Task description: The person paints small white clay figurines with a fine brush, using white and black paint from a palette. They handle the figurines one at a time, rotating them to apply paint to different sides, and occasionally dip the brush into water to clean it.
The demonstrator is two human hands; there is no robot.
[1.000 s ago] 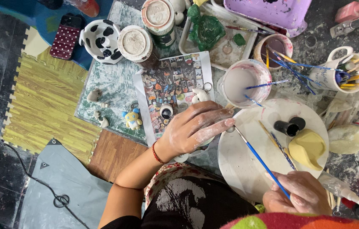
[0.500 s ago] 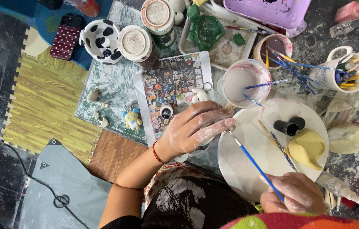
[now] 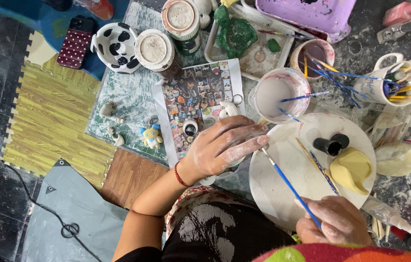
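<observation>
Right hand [image 3: 334, 225] pinches a blue-handled brush [image 3: 290, 187], tip at the left hand [image 3: 227, 148], whose grip closes over a small hidden piece beside the white plate [image 3: 283, 194]. A jolt could smear paint.

- A black-and-white spotted bowl [image 3: 116, 47] sits near the top left, just beside a red dotted phone [image 3: 75, 42].
- A green turtle figure [image 3: 237, 34] lies in a pale tray [image 3: 210, 48].
- A purple tray [image 3: 312, 12] lies at the top edge.
- A mug [image 3: 377, 87] holds many brushes.
- A small yellow-and-blue figurine [image 3: 151, 136] stands on the green-streaked board [image 3: 128, 97].
- A yellow foam mat [image 3: 52, 116] lies to the left.
</observation>
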